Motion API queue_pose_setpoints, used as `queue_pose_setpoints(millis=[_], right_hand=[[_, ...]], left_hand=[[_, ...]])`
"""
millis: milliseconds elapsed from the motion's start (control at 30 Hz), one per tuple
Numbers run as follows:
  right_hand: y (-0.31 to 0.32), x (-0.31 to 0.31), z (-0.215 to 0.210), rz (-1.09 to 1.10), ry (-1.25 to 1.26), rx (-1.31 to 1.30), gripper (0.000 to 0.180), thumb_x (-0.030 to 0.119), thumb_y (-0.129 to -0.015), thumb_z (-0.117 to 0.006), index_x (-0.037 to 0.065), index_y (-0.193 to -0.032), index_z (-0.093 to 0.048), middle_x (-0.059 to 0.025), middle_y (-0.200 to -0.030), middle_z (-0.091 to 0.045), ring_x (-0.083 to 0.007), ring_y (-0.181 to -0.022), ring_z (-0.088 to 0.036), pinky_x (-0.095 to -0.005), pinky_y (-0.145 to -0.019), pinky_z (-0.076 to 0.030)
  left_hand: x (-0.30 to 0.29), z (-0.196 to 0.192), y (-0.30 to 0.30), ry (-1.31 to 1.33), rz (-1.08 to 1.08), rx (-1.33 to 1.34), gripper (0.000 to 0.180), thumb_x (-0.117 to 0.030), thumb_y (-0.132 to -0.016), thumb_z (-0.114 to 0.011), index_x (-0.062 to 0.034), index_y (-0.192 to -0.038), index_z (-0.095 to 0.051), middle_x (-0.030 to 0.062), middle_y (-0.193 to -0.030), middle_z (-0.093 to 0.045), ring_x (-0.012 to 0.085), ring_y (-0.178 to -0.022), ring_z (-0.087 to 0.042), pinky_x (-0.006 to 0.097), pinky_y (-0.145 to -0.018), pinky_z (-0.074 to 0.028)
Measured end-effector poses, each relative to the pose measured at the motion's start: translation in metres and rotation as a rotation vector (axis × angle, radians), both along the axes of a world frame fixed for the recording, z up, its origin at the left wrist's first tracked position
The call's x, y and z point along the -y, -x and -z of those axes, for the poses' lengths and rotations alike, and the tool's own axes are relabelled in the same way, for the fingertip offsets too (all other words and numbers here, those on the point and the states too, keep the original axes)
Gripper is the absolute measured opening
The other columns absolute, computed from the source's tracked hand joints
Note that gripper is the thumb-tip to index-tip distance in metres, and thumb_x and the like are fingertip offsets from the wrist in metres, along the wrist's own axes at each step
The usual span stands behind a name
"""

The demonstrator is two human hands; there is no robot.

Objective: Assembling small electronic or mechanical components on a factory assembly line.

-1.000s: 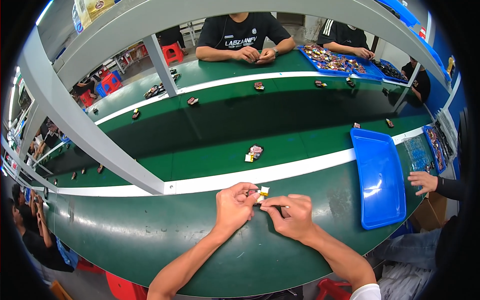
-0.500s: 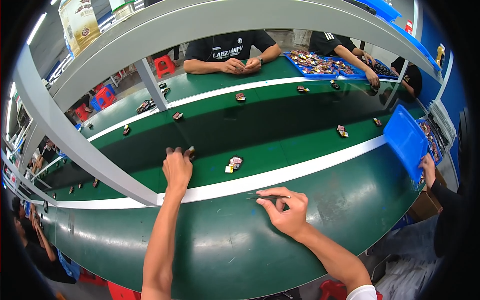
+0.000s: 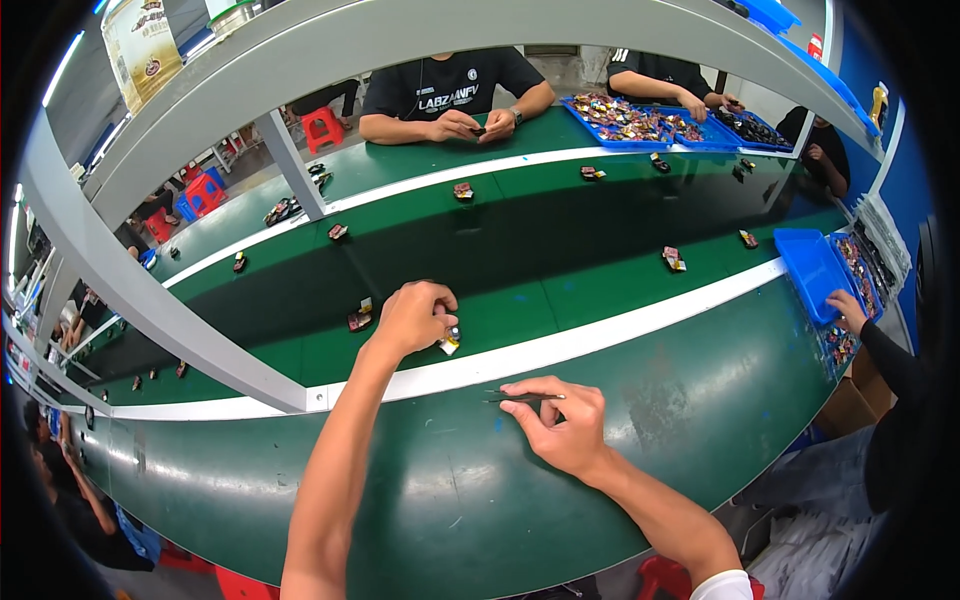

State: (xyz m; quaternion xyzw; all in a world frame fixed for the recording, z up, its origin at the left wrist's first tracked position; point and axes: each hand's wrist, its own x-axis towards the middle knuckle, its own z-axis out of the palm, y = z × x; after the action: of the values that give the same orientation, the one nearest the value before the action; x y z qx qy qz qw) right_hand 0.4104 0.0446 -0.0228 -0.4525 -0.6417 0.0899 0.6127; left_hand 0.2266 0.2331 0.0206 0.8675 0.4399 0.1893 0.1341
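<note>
While the person leans over a long green conveyor belt (image 3: 600, 290), their left hand (image 3: 415, 317) reaches forward across the white edge strip (image 3: 620, 328) and closes its fingertips around a small part (image 3: 450, 343), pale with a touch of yellow, which hangs at the lower right of the hand just above the belt's near lane. The curled grip suggests the piece is being lifted or carried rather than pressed down. Just to the left of that hand, a dark little assembly (image 3: 360, 319) lies on the belt, close to the knuckles but not touching them. The right hand (image 3: 560, 425) rests on the green bench (image 3: 480, 500) nearer the body, palm down, with thumb and forefinger pinching a thin dark tool, likely tweezers (image 3: 522, 397), held flat and pointing left, seemingly parked ready for use. The two hands are well apart, the white strip between them. More small parts dot the belt farther off. Across it, a seated person in a dark shirt (image 3: 450, 88) works with both hands, and blue trays (image 3: 625, 120) of parts sit at the upper right. Another worker's hand (image 3: 848, 310) touches a blue tray (image 3: 812, 268) at the right.
</note>
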Motion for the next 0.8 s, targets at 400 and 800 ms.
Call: queue_pose_setpoints(millis=[400,800], right_hand=[[-0.009,0.002,0.001,-0.198,0.275,-0.377,0.015,-0.002,-0.084,-0.079,-0.003,-0.097,-0.071,-0.0020,-0.087,-0.074,0.0028,-0.050,-0.039,-0.0178,-0.046,-0.030],[0.002,0.006,0.001,-0.253,0.376,-0.407,0.016,-0.003,-0.084,-0.078,-0.004,-0.097,-0.070,-0.0032,-0.085,-0.074,0.0036,-0.053,-0.041,-0.0163,-0.047,-0.030]], left_hand=[[0.057,0.025,0.028,0.437,-0.265,0.527,0.007,-0.005,-0.092,-0.065,0.0026,-0.091,-0.064,0.0069,-0.074,-0.069,0.0077,-0.062,-0.057,0.025,-0.056,-0.042],[0.152,0.044,0.005,0.520,-0.225,0.919,0.012,-0.004,-0.097,-0.065,0.0064,-0.102,-0.067,0.0055,-0.078,-0.069,0.0060,-0.052,-0.054,0.022,-0.046,-0.041]])
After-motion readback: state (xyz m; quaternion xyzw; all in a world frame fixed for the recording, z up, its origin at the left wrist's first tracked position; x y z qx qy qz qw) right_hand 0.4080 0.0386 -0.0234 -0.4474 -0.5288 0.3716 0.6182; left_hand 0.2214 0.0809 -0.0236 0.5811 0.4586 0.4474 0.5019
